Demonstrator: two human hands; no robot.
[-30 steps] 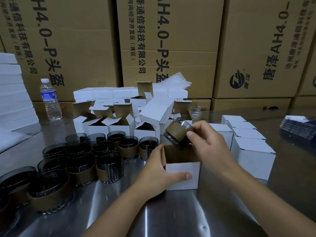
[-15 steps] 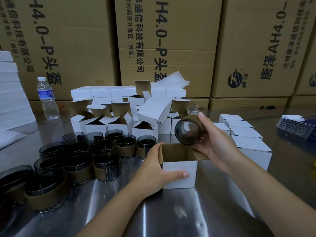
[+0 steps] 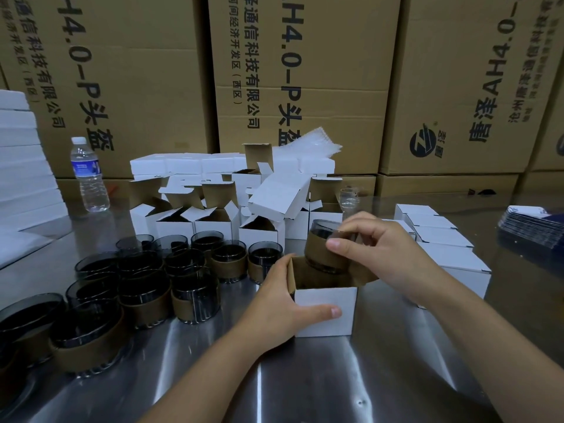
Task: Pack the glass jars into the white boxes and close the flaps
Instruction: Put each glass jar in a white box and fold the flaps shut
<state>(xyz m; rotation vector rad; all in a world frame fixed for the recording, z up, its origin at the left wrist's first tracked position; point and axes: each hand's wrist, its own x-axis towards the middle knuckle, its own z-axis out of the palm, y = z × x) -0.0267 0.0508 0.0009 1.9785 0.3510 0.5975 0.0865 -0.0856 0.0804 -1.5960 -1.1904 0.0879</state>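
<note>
While our left hand [image 3: 280, 303] is gripping the box [image 3: 325, 309], our right hand [image 3: 375, 248] is pinching the jar [image 3: 323, 251] at its mouth; seemingly tilted, it is risking snagging the side flap [image 3: 363, 273].

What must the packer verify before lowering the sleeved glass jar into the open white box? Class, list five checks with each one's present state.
1. The right hand grips the dark glass jar in a brown card sleeve: ok.
2. The left hand steadies the open white cardboard box: ok.
3. Jar over the opening, base down: ok.
4. The brown-lined side flap folded outward: ok.
5. Box interior empty: cannot tell, partly hidden.
</note>
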